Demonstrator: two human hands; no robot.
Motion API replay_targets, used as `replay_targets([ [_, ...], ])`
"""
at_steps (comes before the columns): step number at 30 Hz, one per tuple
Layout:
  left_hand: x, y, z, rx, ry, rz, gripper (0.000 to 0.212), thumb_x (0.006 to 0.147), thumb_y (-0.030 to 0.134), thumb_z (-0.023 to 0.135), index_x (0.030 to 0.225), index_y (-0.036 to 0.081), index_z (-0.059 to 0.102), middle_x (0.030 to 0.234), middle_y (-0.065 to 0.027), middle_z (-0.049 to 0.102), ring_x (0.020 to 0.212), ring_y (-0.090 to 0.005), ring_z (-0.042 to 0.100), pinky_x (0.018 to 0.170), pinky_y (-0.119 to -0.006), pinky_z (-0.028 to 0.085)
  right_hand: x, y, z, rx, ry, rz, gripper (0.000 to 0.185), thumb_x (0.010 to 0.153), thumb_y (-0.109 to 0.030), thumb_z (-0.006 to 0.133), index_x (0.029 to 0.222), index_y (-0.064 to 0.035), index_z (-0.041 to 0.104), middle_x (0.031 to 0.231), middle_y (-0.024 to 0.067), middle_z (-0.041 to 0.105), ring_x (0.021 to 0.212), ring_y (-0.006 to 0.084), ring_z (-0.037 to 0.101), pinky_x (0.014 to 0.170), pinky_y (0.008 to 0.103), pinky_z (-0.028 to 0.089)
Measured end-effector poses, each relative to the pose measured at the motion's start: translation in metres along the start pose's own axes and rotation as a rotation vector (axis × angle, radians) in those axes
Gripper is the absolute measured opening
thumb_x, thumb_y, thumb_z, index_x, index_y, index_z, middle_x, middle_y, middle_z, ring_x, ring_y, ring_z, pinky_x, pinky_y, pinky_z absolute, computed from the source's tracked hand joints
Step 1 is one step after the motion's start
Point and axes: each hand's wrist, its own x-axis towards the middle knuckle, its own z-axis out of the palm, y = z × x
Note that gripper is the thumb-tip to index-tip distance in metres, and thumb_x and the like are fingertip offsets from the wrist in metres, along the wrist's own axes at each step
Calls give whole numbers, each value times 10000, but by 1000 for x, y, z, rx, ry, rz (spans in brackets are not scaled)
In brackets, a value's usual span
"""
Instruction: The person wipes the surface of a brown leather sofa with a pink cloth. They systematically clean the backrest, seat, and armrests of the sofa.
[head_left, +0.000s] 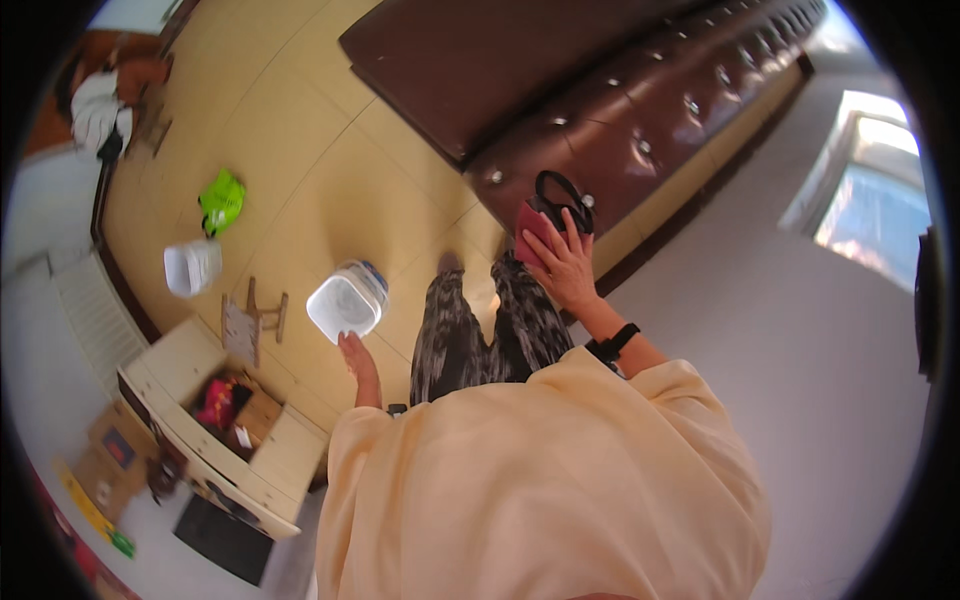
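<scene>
My left hand (358, 365) is at the near rim of a white square plastic bucket (361, 300), its fingertips gripping the edge. The bucket's opening faces up towards me, and a blue patch shows on its far side. My right hand (564, 259) holds a dark red cloth item (529, 229), perhaps a pouch or folded cloth, with my fingers spread over it. A black strap loop (556, 178) rises from the same bundle, beside the corner of a sofa. My right palm hides part of the bundle.
A brown tufted sofa (600, 139) runs along the wall ahead to the right. On the left are another white bucket (196, 268), a bright green bag (223, 202), a small wooden stool (251, 324) and a pale cabinet (292, 450). White cloth (97, 120) lies at far left.
</scene>
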Motion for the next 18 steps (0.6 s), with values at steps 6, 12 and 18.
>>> replay_targets([
  [6,-65,1,20,-76,19,-70,510,978,392,419,1381,81,388,1294,-170,517,1166,-292,516,983,-379,389,102,2,-15,-22,-334,-472,551,697,-398,696,1220,-266,587,1418,30,410,1335,294,333,998,630,249],
  [12,-100,-63,28,-221,178,-329,459,982,348,412,1349,73,437,1290,-186,508,1171,-325,497,983,-372,385,204,-2,76,-246,-968,-483,432,730,-475,609,1121,-296,650,1417,9,417,1301,296,369,929,641,316],
  [18,-208,-133,37,-390,317,-648,512,986,404,417,1344,38,435,1349,-172,467,1240,-298,453,1047,-377,345,216,-19,123,-595,-1232,-693,383,749,-463,611,1098,-316,671,1370,-4,456,1314,353,310,887,668,360],
])
